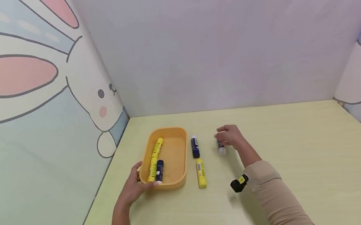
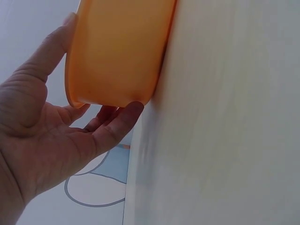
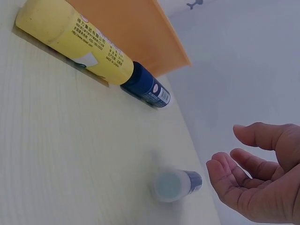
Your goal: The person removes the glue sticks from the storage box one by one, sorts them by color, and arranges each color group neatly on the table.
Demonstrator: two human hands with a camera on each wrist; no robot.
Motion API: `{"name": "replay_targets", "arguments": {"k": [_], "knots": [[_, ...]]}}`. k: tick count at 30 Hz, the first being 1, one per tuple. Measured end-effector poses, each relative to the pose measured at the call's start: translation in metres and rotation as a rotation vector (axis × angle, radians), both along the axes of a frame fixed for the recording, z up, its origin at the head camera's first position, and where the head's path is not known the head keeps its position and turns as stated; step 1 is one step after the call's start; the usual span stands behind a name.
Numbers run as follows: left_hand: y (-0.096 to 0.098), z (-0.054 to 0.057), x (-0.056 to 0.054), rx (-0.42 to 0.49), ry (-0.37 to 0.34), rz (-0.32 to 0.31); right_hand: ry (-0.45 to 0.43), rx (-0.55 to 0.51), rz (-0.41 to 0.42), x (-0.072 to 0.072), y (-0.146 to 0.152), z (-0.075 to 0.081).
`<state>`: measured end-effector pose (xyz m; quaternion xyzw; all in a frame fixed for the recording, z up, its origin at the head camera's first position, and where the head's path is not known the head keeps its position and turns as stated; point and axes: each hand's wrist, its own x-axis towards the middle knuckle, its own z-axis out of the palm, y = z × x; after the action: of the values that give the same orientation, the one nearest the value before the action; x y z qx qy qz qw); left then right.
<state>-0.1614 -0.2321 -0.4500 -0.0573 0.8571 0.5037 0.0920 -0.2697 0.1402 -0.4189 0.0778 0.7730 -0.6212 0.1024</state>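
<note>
My left hand grips the left end of an orange plastic tray, thumb over the near rim and fingers against the outer wall. Inside it, two yellow glue sticks lie end to end beside a navy glue stick. Over on the right, my right hand is held loosely curved over another navy glue stick with a pale cap. In the right wrist view a gap shows between the fingertips and that navy stick; nothing is in the hand.
Between the tray and my right hand, a navy glue stick and a yellow glue stick lie in a line on the pale wooden table. A rabbit-printed wall borders the left side, and a plain wall stands behind.
</note>
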Motion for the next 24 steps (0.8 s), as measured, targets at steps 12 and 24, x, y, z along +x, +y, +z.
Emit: {"name": "replay_targets", "arguments": {"k": [12, 24], "knots": [[0.0, 0.0, -0.003, -0.001, -0.005, -0.007, 0.006, 0.002, 0.06, -0.005, -0.021, 0.016], [-0.002, 0.002, -0.002, -0.001, -0.011, -0.012, -0.004, -0.007, 0.114, -0.012, -0.049, 0.025]]}}
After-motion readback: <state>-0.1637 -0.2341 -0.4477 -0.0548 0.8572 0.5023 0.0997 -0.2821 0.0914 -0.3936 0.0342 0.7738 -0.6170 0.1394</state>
